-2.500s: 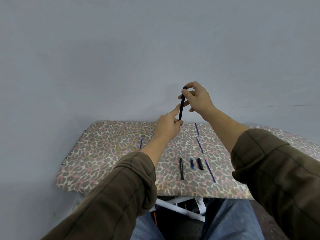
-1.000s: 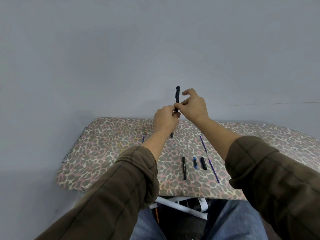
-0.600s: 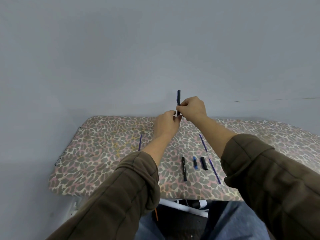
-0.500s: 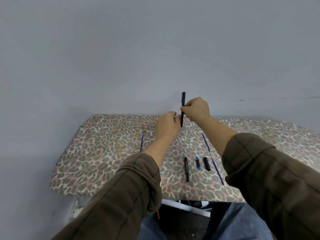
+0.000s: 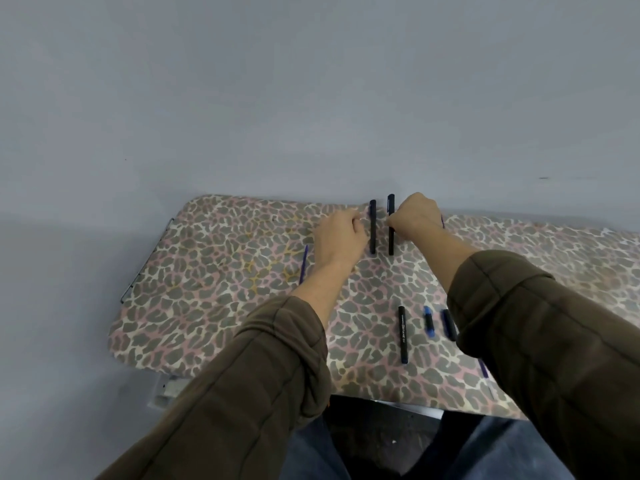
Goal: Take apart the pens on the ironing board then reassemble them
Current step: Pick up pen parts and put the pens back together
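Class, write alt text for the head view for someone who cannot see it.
The right hand pinches a black pen beside a second black pen near the far edge of a leopard-print ironing board; the left hand curls alongside. A black barrel and small parts lie nearer.

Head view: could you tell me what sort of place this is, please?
Probably a plain room at home, a makeshift workspace: a leopard-print ironing board serves as table against a bare grey wall, with pen parts on it.

Matt black plastic pens [image 5: 372,226], leopard-print cloth ironing board [image 5: 221,271], matt grey wall [image 5: 242,98]
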